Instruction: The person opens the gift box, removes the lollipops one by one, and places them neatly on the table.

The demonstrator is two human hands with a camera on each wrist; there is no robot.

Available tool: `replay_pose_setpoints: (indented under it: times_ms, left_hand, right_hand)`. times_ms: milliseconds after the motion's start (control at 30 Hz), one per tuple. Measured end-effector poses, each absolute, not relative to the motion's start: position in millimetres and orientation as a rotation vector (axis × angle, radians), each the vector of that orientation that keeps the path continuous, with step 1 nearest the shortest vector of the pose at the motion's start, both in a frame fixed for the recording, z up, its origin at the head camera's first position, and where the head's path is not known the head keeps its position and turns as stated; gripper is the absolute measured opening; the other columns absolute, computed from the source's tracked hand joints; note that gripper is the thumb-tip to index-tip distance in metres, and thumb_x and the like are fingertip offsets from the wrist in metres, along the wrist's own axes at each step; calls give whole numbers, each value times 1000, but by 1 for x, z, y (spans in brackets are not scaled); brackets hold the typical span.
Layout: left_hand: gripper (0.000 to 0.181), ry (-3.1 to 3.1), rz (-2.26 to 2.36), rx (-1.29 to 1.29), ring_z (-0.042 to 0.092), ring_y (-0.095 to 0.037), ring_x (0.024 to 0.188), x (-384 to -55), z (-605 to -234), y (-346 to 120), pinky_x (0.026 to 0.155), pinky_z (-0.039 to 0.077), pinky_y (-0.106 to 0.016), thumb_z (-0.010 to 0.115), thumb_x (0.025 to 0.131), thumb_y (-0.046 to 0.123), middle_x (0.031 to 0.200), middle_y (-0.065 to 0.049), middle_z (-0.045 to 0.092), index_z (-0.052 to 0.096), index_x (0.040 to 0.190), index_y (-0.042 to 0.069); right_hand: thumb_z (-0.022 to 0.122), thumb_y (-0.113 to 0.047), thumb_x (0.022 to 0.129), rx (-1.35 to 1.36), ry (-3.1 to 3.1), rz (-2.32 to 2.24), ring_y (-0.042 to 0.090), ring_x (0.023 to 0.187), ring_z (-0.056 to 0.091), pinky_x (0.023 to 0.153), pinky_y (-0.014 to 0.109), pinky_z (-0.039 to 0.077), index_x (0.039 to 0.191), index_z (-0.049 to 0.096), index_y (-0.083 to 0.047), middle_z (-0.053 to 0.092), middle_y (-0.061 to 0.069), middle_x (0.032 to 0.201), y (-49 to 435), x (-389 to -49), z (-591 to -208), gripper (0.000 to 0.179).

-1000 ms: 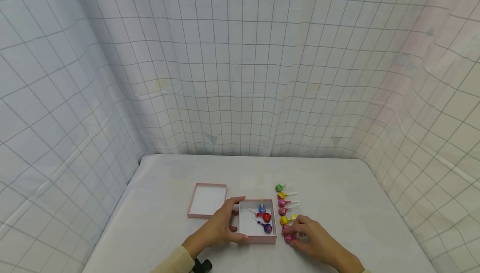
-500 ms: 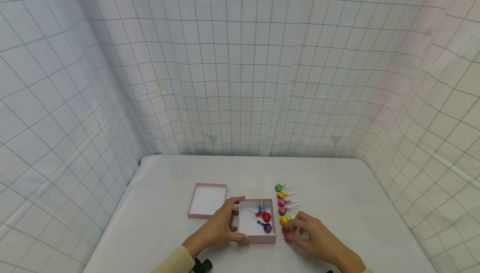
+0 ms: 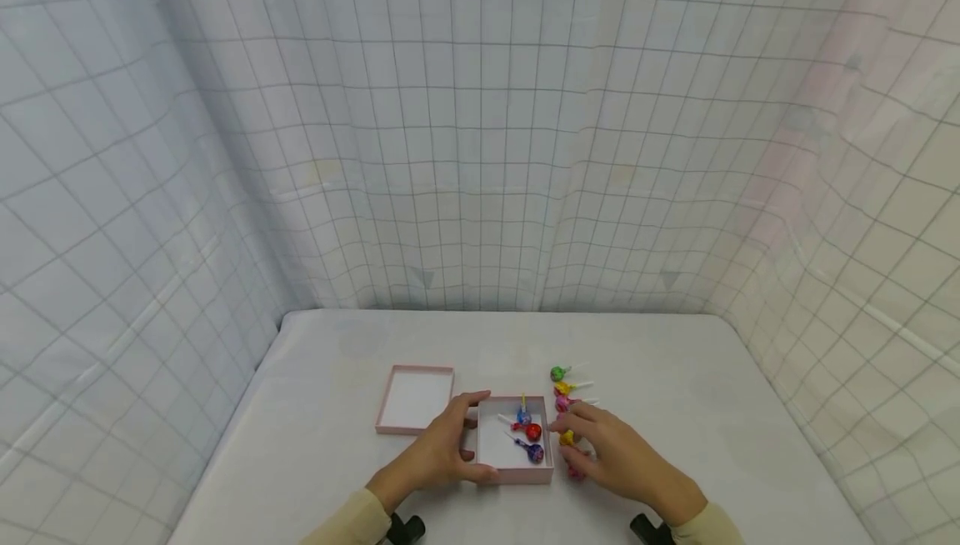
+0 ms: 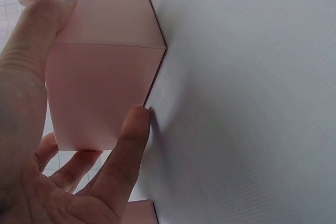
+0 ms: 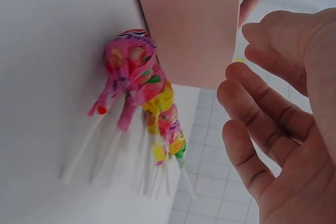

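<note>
three lollipops (image 3: 533, 432) lie inside the pink box (image 3: 523, 477); left hand (image 3: 442, 453) grips its side; right hand (image 3: 621, 460), loosely bent and empty, hovers by the lollipop row (image 5: 134, 64).

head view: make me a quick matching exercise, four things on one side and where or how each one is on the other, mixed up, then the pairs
Things
1. left hand
2. shallow pink-rimmed lid
3. green lollipop
4. red lollipop

Places and states
A. inside the pink box
B. at the far end of the row of lollipops
C. holding the pink box at its left side
D. on the table, white inside facing up

Pairs: 1-C, 2-D, 3-B, 4-A
</note>
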State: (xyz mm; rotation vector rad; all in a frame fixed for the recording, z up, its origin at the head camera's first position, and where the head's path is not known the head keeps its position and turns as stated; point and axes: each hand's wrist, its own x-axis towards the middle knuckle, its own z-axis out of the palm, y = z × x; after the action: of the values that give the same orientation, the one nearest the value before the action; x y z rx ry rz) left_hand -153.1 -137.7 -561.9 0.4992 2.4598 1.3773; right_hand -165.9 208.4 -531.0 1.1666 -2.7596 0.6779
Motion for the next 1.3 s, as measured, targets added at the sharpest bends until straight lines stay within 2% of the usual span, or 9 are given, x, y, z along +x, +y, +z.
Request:
replay_pose_setpoints:
  times_ms: [100,300,500,633,767,1067,1167,1300]
  left_hand:
    - [121,2459,1377,487,62,-42,152,-153,-562,-137,101,71,-34,108,86,36,184,-22,40,33,181,20]
    - [121,2454,1399,495,61,-43,152,-154,-563,-138,100,71,-34,108,87,35,184,-22,40,33,180,17]
    - [121,2428,1422,497,61,-44,153,-153,-561,-139,99,71,-32,108,87,32,184,-23,39,33,180,16]
    - [119,2420,1427,507,60,-44,153,-153,-560,-139,99,70,-32,107,88,32,184,-23,39,33,180,18]
    - [119,2429,1424,514,60,-44,153,-154,-559,-140,99,70,-31,107,88,33,183,-23,40,34,180,19]
    - [119,2441,1408,515,61,-44,153,-153,-561,-139,97,70,-31,108,87,32,183,-22,41,35,179,15]
    - [119,2433,1420,517,61,-44,153,-152,-562,-139,97,70,-31,108,87,31,182,-22,41,35,179,16]
    - [118,2429,1427,515,61,-44,152,-152,-561,-139,98,70,-30,108,87,30,182,-22,42,35,179,18]
  right_hand:
    - [88,-20,106,1220,-2719,629,8,105,68,96,37,70,133,83,-21,76,-9,125,202,-170,-529,27]
    - [87,-15,105,1306,-2659,612,7,98,63,87,29,64,128,85,-17,77,-3,119,190,-178,-523,23]
    - [88,-19,106,1302,-2687,591,6,93,61,80,22,61,132,83,-14,77,1,118,180,-188,-520,27]
    - [87,-19,107,1284,-2666,588,8,92,67,78,22,62,133,81,-12,76,1,119,174,-195,-519,28]
    - [88,-17,106,1266,-2628,589,8,89,65,77,22,61,136,80,-12,76,1,119,168,-205,-518,32]
    - [87,-18,107,1242,-2720,601,18,99,73,86,30,66,136,80,-11,77,4,121,160,-223,-518,30]
    - [89,-19,106,1245,-2756,610,17,100,73,88,33,66,130,82,-13,77,1,118,158,-226,-518,26]
    - [91,-20,104,1247,-2787,619,10,99,69,89,32,65,119,83,-18,76,-6,110,154,-229,-519,17]
